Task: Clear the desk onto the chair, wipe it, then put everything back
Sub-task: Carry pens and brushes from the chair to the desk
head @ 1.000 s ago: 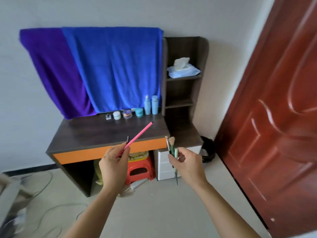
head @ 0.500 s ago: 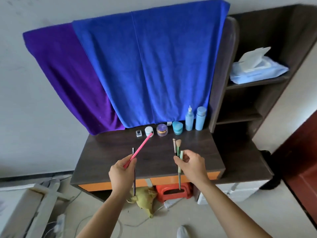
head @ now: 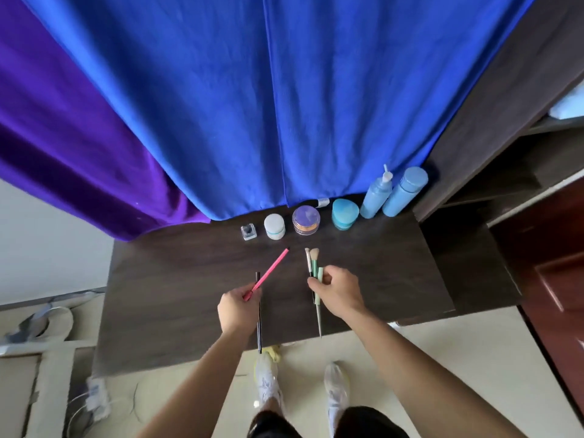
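text: none legible | labels on jars and bottles: too small to read

Blue cloth (head: 284, 105): top cut off by frame edge. Small tube (head: 322, 202): mostly hidden under its hem. Brushes (head: 314, 264): mid-handles hidden inside right grip (head: 339, 292).

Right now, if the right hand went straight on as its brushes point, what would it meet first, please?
Probably the purple-lidded jar; brushes in the right hand aim there, though height is unclear.
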`<state>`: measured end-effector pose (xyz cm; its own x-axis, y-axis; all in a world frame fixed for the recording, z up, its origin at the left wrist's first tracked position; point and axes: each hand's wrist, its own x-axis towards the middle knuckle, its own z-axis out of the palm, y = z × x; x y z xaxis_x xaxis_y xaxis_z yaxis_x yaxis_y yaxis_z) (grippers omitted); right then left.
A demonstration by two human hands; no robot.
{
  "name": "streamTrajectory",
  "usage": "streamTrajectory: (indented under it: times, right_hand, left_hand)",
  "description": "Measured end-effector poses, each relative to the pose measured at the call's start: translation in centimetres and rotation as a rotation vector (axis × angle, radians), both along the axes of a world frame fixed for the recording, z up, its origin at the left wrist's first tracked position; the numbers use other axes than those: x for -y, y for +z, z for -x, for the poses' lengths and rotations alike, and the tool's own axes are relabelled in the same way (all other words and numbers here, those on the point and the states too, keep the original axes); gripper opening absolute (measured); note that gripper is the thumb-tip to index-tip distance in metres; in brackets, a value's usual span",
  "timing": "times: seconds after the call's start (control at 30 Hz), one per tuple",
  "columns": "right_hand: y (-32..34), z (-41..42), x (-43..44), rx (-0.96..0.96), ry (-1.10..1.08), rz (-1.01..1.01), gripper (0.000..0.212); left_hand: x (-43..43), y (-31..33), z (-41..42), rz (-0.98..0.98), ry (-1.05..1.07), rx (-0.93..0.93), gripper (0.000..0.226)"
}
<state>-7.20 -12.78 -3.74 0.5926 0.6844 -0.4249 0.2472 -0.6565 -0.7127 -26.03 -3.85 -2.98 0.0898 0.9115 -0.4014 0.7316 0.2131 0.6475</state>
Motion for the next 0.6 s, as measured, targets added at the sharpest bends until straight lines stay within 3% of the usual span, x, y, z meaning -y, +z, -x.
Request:
streamTrajectory:
  times: [0.23,0.43,0.6]
  right_hand:
    - [-3.7,1.2,-6.1,0.019,-0.064,0.122,0.033]
    - [-3.7,1.6,-7.6,0.062,-0.071,0.169,0.019]
    - [-2.2,0.4,-7.1,0.113,-0.09,0.226,0.047]
  left_hand:
    - [-5.8,-4.1,-1.9,0.106,-0.133,-0.001,0.018]
    - [-7.6,-4.6,0.2,-0.016,-0.202,-0.099,0.019]
    - [-8.0,-4.4,1.3,0.007,-0.209,-0.214,0.048]
